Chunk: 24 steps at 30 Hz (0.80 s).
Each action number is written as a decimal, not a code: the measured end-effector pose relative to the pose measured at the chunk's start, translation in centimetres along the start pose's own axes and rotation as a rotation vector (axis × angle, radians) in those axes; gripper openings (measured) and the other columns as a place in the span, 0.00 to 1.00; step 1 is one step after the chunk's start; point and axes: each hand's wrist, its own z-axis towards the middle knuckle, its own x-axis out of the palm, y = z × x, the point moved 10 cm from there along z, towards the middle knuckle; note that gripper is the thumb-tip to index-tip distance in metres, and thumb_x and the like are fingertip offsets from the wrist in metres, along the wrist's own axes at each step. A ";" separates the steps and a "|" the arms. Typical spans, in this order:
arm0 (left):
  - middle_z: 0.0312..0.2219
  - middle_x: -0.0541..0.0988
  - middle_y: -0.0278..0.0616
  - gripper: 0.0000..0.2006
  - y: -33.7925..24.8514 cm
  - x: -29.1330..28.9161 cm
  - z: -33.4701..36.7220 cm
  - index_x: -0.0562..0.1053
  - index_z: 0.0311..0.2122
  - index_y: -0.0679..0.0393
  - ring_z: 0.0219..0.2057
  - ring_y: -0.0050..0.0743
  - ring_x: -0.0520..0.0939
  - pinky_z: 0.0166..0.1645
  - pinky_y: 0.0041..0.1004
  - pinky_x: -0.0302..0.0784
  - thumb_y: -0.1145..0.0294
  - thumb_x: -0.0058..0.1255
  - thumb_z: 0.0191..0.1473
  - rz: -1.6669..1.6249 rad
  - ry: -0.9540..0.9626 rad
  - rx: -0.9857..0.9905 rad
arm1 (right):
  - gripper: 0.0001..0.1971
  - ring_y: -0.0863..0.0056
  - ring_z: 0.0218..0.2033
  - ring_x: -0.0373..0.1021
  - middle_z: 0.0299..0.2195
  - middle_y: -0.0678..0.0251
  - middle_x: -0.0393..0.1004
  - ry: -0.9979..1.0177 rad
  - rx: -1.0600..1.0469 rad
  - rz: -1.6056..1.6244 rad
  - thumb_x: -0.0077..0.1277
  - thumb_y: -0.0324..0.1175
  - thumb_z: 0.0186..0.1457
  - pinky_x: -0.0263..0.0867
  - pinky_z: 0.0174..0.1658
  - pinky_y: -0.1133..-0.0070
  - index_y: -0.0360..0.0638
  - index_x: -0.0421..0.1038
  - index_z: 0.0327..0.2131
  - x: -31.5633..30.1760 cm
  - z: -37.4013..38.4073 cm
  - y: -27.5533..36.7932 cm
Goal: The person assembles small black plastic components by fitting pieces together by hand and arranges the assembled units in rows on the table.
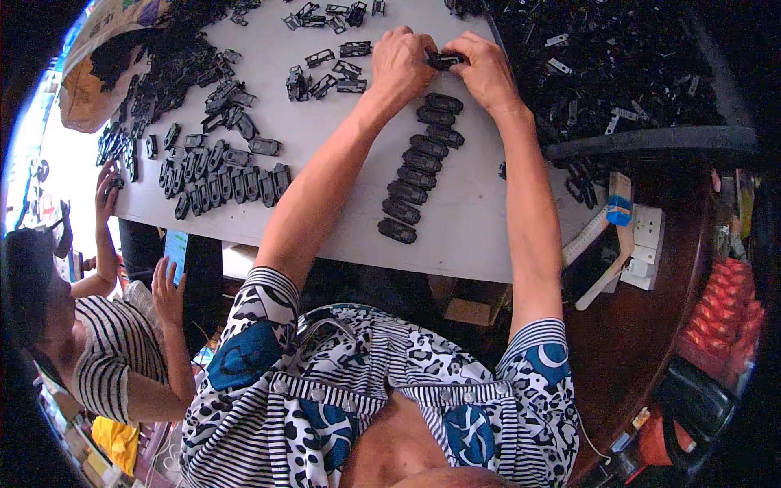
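At the far side of the table, my left hand [402, 67] and my right hand [486, 71] close their fingers on opposite ends of one small black plastic part [444, 61]. Just below it, a slanting column of similar oblong black plastic pieces [418, 176] runs toward me, laid side by side. Left of my left hand lie several open black frames [352, 50], scattered loosely. My fingertips partly cover the held part, so its full shape is hidden.
A heap of black parts spills from a sack [85, 102] at the far left, with rows of pieces [230, 187] nearer. A large dark tray [651, 138] of black and metal bits stands right, above a power strip [648, 236]. A co-worker [122, 350] sits at left.
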 end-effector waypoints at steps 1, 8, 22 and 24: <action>0.34 0.78 0.48 0.15 0.0 0.1 0.0 0.81 0.32 0.51 0.39 0.49 0.77 0.44 0.41 0.73 0.67 0.66 0.32 -0.003 0.014 -0.009 | 0.14 0.61 0.40 0.72 0.35 0.61 0.74 0.005 -0.019 -0.031 0.56 0.20 0.42 0.68 0.44 0.71 0.39 0.76 0.37 0.1 0.0 -0.1; 0.33 0.77 0.48 0.18 -1.3 -2.5 -1.9 0.77 0.38 0.55 0.39 0.52 0.76 0.44 0.40 0.72 0.69 0.65 0.37 0.017 0.031 0.070 | 0.12 0.58 0.44 0.70 0.37 0.59 0.73 0.154 0.053 -0.216 0.56 0.26 0.45 0.66 0.47 0.66 0.43 0.76 0.37 0.7 -0.6 0.5; 0.46 0.71 0.41 0.26 -10.3 -10.1 -23.5 0.72 0.51 0.52 0.42 0.40 0.73 0.44 0.35 0.72 0.68 0.57 0.42 0.055 0.166 0.291 | 0.18 0.61 0.51 0.64 0.50 0.62 0.68 0.153 -0.217 -0.060 0.53 0.36 0.53 0.62 0.54 0.68 0.56 0.73 0.49 0.4 -5.7 6.8; 0.46 0.71 0.41 0.24 -10.1 -9.2 -23.6 0.72 0.51 0.53 0.43 0.39 0.72 0.46 0.35 0.71 0.68 0.54 0.44 0.095 0.195 0.317 | 0.19 0.61 0.52 0.63 0.52 0.62 0.66 0.110 -0.194 -0.177 0.54 0.38 0.53 0.61 0.54 0.67 0.59 0.72 0.50 0.4 -6.5 6.5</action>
